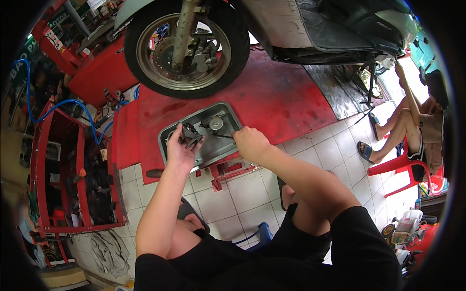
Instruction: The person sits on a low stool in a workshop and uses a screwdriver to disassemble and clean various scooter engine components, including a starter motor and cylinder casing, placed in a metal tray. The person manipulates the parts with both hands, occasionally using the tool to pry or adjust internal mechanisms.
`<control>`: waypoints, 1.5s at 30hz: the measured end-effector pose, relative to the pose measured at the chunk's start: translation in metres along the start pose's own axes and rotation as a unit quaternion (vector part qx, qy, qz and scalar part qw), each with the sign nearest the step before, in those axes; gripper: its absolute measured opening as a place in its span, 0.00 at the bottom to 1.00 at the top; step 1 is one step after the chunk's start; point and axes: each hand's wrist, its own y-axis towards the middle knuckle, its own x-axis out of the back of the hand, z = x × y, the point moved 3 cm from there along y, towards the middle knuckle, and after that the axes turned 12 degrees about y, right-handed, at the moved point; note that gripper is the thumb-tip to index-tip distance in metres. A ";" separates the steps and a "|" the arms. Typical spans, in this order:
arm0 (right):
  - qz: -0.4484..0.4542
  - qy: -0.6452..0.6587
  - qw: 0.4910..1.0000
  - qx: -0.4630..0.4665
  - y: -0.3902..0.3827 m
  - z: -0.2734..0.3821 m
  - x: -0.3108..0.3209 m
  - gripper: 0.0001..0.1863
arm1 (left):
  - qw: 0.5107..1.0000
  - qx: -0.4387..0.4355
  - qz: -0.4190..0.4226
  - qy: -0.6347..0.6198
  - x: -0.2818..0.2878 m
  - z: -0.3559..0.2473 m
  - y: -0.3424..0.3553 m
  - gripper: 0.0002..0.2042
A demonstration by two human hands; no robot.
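My left hand (180,154) is closed around a dark, greasy metal part (192,134) that looks like a brake caliper, held up over the left side of a metal tray (213,149). My right hand (251,144) is in a fist at the tray's right rim. A thin dark rod-like tool (224,136) sticks out of it to the left, over the tray; its exact kind is hidden. In the tray, behind the tool, lies a metal part with a round silver face (217,125).
The tray rests on a red lift platform (286,104), below a motorbike's front wheel (187,53). A dark handle (154,173) lies at the platform's near edge. Left stands a red tool cart (80,169) with a blue hose (73,101). A person sits on a red chair (400,167) at right.
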 end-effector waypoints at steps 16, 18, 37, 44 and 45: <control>-0.169 0.216 0.961 0.041 0.000 -0.021 0.036 0.11 | 0.993 0.003 0.086 -0.084 -0.007 -0.010 -0.017 0.20; -0.171 0.318 0.931 0.042 -0.009 -0.010 0.048 0.12 | 0.986 0.000 0.129 -0.101 -0.010 -0.011 -0.020 0.21; -0.053 0.425 0.903 0.033 -0.049 0.014 0.055 0.11 | 0.958 -0.085 0.243 -0.128 -0.009 -0.015 -0.026 0.21; -0.090 0.388 0.913 0.088 -0.044 0.012 0.050 0.10 | 0.958 -0.251 0.103 0.093 0.006 -0.022 -0.023 0.19; -0.087 0.379 0.918 0.076 -0.044 0.011 0.053 0.09 | 0.939 -0.303 0.064 0.147 0.006 -0.027 -0.026 0.22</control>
